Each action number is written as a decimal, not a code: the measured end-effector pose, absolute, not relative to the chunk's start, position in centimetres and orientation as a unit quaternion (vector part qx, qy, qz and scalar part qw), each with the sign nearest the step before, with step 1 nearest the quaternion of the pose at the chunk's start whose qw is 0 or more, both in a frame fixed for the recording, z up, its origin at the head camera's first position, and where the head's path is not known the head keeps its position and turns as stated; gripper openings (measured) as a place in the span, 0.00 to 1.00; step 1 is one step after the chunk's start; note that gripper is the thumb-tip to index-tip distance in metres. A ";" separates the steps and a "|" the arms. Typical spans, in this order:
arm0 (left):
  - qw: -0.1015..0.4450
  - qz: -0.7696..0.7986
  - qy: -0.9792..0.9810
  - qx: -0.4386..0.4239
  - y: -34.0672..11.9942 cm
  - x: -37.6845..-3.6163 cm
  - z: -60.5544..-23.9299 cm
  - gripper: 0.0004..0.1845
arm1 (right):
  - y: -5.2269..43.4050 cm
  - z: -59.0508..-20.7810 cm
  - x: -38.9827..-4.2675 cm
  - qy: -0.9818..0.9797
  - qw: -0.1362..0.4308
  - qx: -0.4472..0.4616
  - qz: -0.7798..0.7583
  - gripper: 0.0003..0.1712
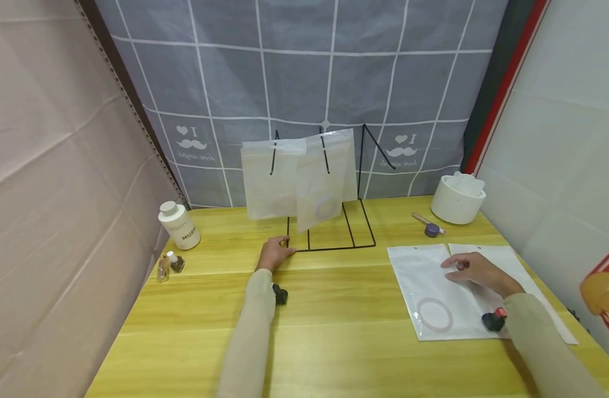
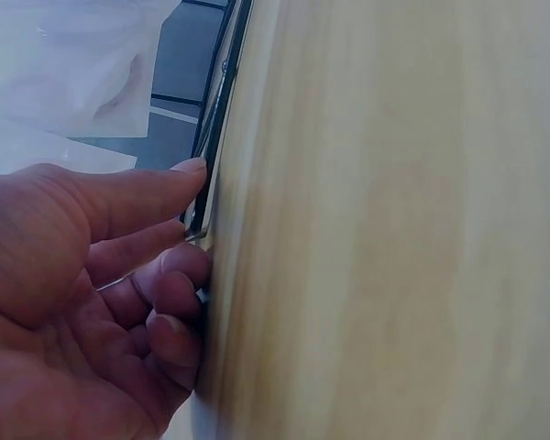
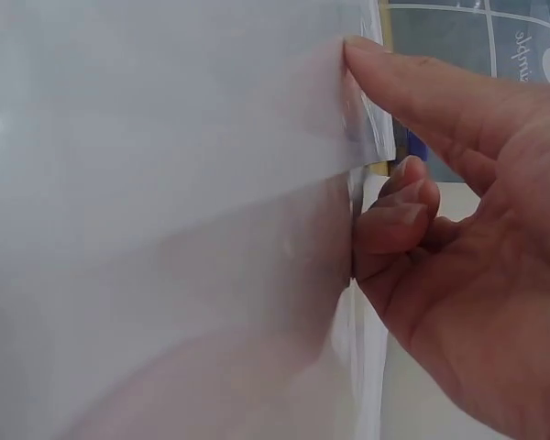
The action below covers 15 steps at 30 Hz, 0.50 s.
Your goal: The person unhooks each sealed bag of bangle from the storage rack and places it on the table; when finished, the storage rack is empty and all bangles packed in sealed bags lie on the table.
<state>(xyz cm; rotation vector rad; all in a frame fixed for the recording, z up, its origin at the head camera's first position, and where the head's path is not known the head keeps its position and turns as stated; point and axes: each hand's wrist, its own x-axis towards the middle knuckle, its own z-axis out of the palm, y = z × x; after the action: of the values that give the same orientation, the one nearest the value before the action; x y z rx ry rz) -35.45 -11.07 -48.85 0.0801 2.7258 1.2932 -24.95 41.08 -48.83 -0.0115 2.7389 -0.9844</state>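
Observation:
My left hand (image 1: 274, 254) grips the front left corner of a black wire rack (image 1: 334, 249); in the left wrist view its thumb lies against the wire (image 2: 222, 119) and the other fingers curl beside it. Two translucent plastic bags (image 1: 267, 177) hang from the rack's prongs, the right one with a ring shape showing through. My right hand (image 1: 476, 271) is over two flat white bags (image 1: 409, 276) at the right of the table. In the right wrist view, thumb and curled fingers touch the bag surface (image 3: 165, 137) near an overlapping edge; no firm pinch shows.
At the left stand a white bottle (image 1: 180, 225) and two small bottles (image 1: 176, 262). A white pot (image 1: 457, 200) stands at the back right, near a small purple-lidded item (image 1: 431, 230) and a thin stick (image 1: 421, 219). A grey checked cloth (image 1: 304, 83) hangs behind.

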 end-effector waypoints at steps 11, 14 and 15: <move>0.066 0.427 0.902 0.023 -11.1 -35.6 -49.0 0.28 | 41.2 -48.6 -24.7 0.932 0.112 -0.008 -0.344 0.25; 0.065 0.425 0.903 0.024 -11.2 -35.6 -49.0 0.28 | 41.1 -48.5 -24.6 0.929 0.117 -0.010 -0.351 0.25; 0.064 0.426 0.902 0.024 -11.2 -35.6 -49.0 0.28 | 41.1 -48.5 -24.6 0.929 0.118 -0.007 -0.351 0.25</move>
<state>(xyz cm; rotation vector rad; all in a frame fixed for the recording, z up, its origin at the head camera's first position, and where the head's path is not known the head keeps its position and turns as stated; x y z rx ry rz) -35.61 -11.20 -49.04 0.0729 2.7243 1.2847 -24.65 41.06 -48.52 -0.0207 2.7178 -1.0255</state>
